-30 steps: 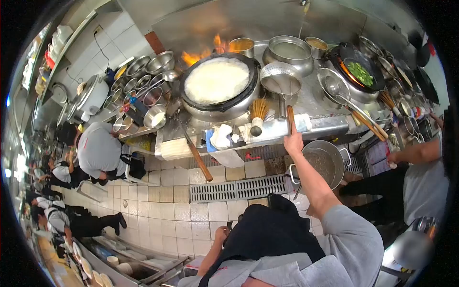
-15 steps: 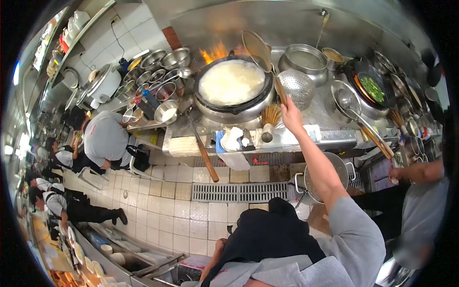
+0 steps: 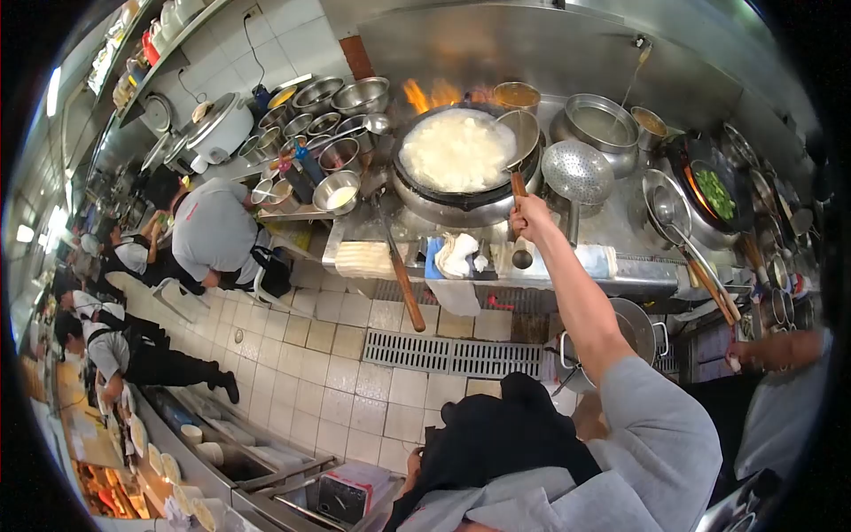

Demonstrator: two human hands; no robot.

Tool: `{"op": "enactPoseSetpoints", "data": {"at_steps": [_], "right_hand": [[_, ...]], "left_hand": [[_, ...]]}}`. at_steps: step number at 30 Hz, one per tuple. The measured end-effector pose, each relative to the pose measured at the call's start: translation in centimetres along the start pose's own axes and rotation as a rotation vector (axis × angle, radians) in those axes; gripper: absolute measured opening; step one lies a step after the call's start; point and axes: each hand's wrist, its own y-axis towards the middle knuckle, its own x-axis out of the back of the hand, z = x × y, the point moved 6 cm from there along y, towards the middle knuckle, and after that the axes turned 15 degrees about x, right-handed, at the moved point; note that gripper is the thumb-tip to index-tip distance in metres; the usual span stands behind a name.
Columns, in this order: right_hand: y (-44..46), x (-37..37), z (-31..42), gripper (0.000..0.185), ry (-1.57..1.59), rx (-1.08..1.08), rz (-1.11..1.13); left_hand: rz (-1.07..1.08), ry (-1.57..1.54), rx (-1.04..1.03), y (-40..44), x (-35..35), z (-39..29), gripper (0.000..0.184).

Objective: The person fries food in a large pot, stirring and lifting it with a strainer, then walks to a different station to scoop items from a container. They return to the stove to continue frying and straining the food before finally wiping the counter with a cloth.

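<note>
My right hand (image 3: 532, 218) is closed round the wooden handle of a mesh skimmer (image 3: 521, 135). The skimmer's round head sits over the right side of a wok (image 3: 417, 183), where pale, foaming, bubbling contents (image 3: 456, 151) fill the pan. Whether the mesh dips into the foam I cannot tell. Flames (image 3: 432, 94) rise behind the wok. Low beside my apron, only part of my left hand (image 3: 414, 463) shows, its fingers mostly hidden. A perforated ladle (image 3: 578, 172) rests just right of the wok.
Another wok with green vegetables (image 3: 714, 193) stands at the right, near a co-worker's arm (image 3: 784, 351). A wooden-handled tool (image 3: 403, 275) juts over the counter's front edge. Below is a large pot (image 3: 631, 324). Metal bowls (image 3: 362, 95) crowd the left; several people are beyond.
The skimmer's head has come down and right from its raised, tilted position at the wok's back edge. My right hand is slightly lower in view, and the camera view has shifted.
</note>
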Motion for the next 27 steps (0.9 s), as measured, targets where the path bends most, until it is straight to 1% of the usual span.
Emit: {"op": "enactPoseSetpoints", "data": {"at_steps": [3,5,7,8,11,12,14,15,19,20,23,24,27], "right_hand": [[-1.9,-0.6,1.2,0.010,-0.026,-0.047,0.075],[1.4,-0.2,-0.8,0.006,0.045,-0.157,0.102],[3.2,-0.3,-2.0,0.007,0.155,-0.274,0.116],[3.3,-0.2,-2.3,0.010,0.131,-0.274,0.124],[0.8,-1.0,0.0,0.014,0.045,-0.190,0.123],[0.7,-1.4,0.3,0.018,0.028,-0.186,0.118],[3.4,-1.3,-1.7,0.019,0.068,-0.267,0.160],[4.4,-1.5,-2.1,0.019,0.090,-0.297,0.185],[2.1,-2.5,1.6,0.021,0.080,-0.281,0.227],[1.8,-2.2,2.0,0.015,0.089,-0.287,0.233],[-1.8,-2.4,5.2,0.008,-0.046,-0.022,0.260],[-2.2,-2.2,5.5,0.015,-0.048,-0.043,0.243],[-4.3,-2.1,6.9,0.034,-0.220,0.094,0.220]], "left_hand": [[-0.015,0.018,-0.048,0.9,-0.7,2.1,0.037],[-0.022,0.028,-0.059,1.0,-1.0,3.2,0.037],[-0.014,0.023,-0.011,-0.1,-0.5,3.1,0.036],[-0.014,0.017,0.008,-0.3,-0.2,2.7,0.035],[0.023,0.006,-0.094,1.5,-0.7,4.1,0.035],[0.014,0.003,-0.111,2.1,-0.8,4.3,0.035],[0.011,0.010,-0.140,2.1,-1.0,5.2,0.036],[0.011,0.016,-0.128,1.8,-0.8,4.9,0.036],[0.013,0.054,-0.056,-0.4,1.4,1.9,0.034],[0.017,0.064,-0.044,-0.8,1.6,1.3,0.034],[0.025,0.100,-0.025,-1.9,2.7,-0.5,0.032],[0.028,0.115,-0.019,-2.1,2.9,-1.0,0.032],[0.045,0.162,-0.020,-2.9,3.6,-2.6,0.031]]}}
